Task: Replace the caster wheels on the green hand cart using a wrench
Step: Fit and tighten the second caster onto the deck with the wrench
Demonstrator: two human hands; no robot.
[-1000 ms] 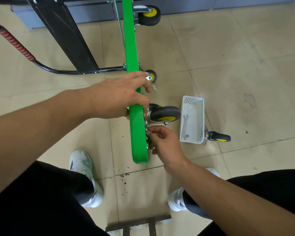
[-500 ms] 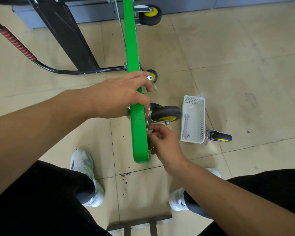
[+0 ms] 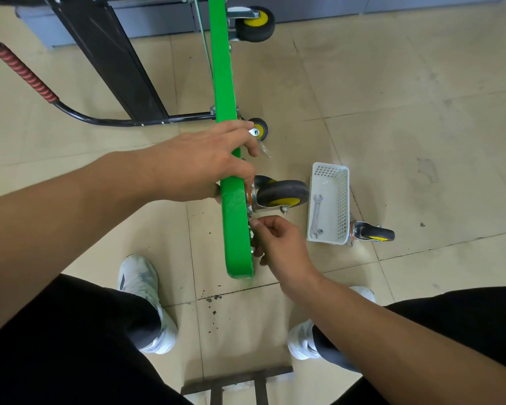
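Observation:
The green hand cart (image 3: 235, 217) stands on its edge on the tiled floor, its deck seen edge-on. My left hand (image 3: 205, 165) grips over the top edge of the deck, with a small metal part showing at its fingertips. A black and yellow caster wheel (image 3: 281, 194) sticks out of the deck's right face. Just below it, my right hand (image 3: 278, 241) pinches a small fastener at the caster's mounting plate. A steel wrench (image 3: 316, 216) lies in the white basket (image 3: 341, 200).
A loose caster (image 3: 371, 233) lies on the floor behind the basket. Two more casters (image 3: 254, 23) (image 3: 259, 128) sit on the cart farther up. The cart's black handle with a red grip (image 3: 24, 73) curves away at left. My shoes (image 3: 142, 290) stand near the cart's end.
My right hand has shifted slightly at the mounting plate, fingers turning against the fastener. My left hand and the cart stay as they were.

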